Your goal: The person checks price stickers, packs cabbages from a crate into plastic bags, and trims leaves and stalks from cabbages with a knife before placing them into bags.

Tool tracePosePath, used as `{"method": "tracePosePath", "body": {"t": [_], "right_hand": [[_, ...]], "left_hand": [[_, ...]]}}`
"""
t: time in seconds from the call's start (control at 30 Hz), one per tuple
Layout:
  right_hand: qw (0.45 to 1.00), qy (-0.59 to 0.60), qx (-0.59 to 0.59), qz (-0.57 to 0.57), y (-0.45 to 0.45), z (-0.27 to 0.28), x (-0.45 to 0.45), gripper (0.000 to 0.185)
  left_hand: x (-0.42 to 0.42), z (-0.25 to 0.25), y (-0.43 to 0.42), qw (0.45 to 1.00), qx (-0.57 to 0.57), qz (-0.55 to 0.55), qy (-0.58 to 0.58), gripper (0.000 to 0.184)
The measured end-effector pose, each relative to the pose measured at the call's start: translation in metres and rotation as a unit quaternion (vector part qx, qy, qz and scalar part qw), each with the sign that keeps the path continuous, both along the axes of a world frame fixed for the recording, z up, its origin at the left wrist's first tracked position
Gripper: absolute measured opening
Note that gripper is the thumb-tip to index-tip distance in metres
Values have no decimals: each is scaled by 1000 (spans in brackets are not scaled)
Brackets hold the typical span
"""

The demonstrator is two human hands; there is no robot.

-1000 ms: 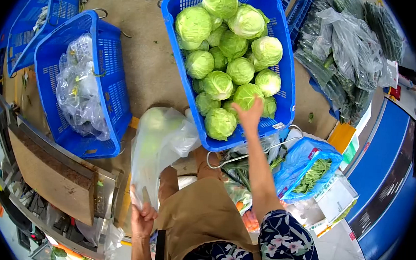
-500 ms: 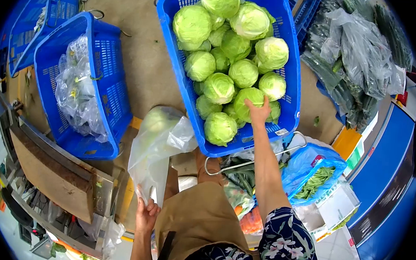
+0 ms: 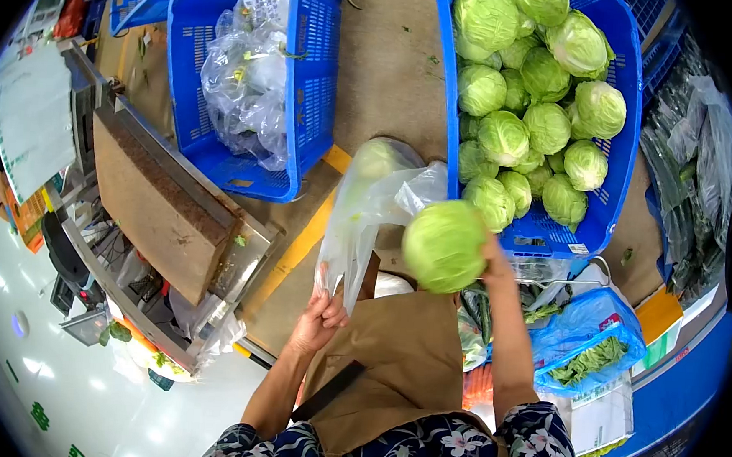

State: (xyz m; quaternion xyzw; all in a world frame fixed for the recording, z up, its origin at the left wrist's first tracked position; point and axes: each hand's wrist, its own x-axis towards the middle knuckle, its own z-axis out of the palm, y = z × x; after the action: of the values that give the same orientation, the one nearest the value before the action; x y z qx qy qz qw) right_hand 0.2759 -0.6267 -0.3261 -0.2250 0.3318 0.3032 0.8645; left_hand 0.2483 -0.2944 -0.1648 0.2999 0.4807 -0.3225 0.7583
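Just this side of the cabbage crate [image 3: 533, 240], off to its left, here's the left hand [image 3: 318, 319], fingers curled in, pinching the edge of a clear bag [image 3: 353, 228]! Closer to the crate's near wall, the right hand [image 3: 496, 260] has a cabbage [image 3: 443, 246], blurred, out of the crate and outside the bag; fingers curve round its right side, though how widely they spread I can't tell. By the crate's near-left corner, a pale green shape [image 3: 377, 160] already shows through the plastic. Inside the crate, plenty left: a loose pile of cabbages [image 3: 546, 126]!
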Motion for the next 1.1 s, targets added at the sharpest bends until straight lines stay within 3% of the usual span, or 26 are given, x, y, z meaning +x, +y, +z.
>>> {"method": "tracePosePath", "body": {"t": [0.1,0.17,0.27,0.37,0.5,0.53,0.6,0.63,0.7,0.77,0.83,0.97,1.0,1.03,1.1], "right_hand": [[989,24,119,88,94,-26,-11,83],[977,68,74,190,147,-41,-9,73],[908,287,102,288,188,-37,18,74],[910,354,57,208,220,-105,-29,80],[938,191,-57,283,200,-91,-20,79],[937,119,-113,307,186,-66,-1,69],[933,-36,-176,313,141,-73,33,58],[919,-105,-203,320,115,-71,44,52],[929,-116,-344,67,55,-47,117,50],[733,-159,-657,76,-14,-54,194,84],[607,-185,-765,105,-65,-49,275,121],[447,-107,-862,214,-120,-63,408,133],[474,-203,-844,151,-135,-83,431,133],[347,-161,-887,257,-131,-74,448,132],[384,-103,-869,295,-123,-71,473,131]], "left_hand": [[-11,-2,11,1000,-8,6,4,57],[-16,-3,15,997,22,-72,19,56],[-28,-6,32,991,61,-121,25,57],[-34,-8,43,991,58,-120,25,57],[-36,-15,41,988,69,-132,33,56],[-37,-14,44,995,60,-75,30,55],[-33,-15,57,999,23,23,23,53],[-26,-13,53,1000,16,18,19,52],[-6,-14,42,1000,11,16,1,49],[-7,-17,35,1000,12,-8,15,49],[-12,-16,33,999,32,-25,30,49],[-12,-24,36,996,74,-29,43,49],[-10,-26,34,996,77,-22,43,49],[-9,-28,29,995,89,-17,50,48],[0,-32,24,992,112,-8,62,48]]}}
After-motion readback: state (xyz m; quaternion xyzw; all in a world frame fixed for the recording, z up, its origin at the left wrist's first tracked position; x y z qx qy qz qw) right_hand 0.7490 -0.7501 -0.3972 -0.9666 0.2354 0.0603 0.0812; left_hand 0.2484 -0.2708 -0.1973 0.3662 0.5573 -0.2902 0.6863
